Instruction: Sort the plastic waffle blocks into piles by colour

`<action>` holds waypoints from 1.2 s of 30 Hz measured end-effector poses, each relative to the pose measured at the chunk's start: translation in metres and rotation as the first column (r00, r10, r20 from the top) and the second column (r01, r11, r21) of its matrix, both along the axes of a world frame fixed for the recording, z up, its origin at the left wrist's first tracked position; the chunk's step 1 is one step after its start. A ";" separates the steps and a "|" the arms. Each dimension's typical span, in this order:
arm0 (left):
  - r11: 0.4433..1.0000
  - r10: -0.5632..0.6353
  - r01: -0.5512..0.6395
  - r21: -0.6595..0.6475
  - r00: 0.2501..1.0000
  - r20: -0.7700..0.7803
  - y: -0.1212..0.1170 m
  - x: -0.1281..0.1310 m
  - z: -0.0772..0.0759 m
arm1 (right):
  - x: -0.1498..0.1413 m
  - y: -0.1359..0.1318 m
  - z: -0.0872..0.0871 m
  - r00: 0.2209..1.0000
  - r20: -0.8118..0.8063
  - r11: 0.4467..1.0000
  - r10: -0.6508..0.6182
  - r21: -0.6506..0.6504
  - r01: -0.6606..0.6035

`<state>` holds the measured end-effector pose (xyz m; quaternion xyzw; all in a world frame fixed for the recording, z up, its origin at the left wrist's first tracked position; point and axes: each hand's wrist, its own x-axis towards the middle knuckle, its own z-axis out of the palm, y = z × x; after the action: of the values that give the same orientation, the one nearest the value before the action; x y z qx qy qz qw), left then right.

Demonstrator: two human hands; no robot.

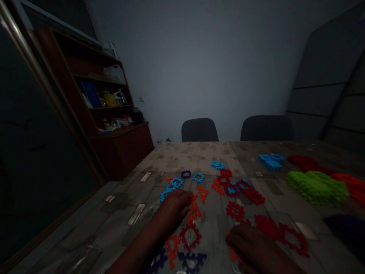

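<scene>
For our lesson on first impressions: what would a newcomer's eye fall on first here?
Probably the lime-green heap on the right of the table, its brightest colour. Then the left hand and right hand, among toothed red pieces and orange pieces. Beyond the table, two dark chairs show against the pale wall.

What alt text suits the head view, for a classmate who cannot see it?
A person's bare left hand and right hand are among flat, notched plastic pieces in red, orange, blue and purple on a dim, patterned table; a lime-green pile lies at right, two dark chairs beyond.
</scene>
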<state>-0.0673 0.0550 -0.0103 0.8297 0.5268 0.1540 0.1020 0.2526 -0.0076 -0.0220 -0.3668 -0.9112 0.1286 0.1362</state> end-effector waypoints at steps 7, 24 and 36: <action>0.999 0.048 -0.050 0.012 0.995 0.092 0.003 -0.006 -0.005 | 0.000 0.006 -0.016 1.000 -0.030 0.989 0.006 -0.150 -0.010; 0.929 0.106 0.116 -0.351 0.826 0.553 -0.061 0.075 0.003 | 0.019 0.033 0.019 0.928 -0.231 0.950 -0.293 -0.182 0.255; 0.993 -0.085 0.108 -0.048 0.937 0.338 -0.050 0.054 0.000 | 0.015 0.030 0.015 0.961 -0.124 0.960 -0.246 -0.170 0.224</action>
<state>-0.0134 0.0045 -0.0101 0.8125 0.4652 0.2701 0.2247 0.2673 0.0226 -0.0070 -0.4719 -0.8362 0.2077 0.1871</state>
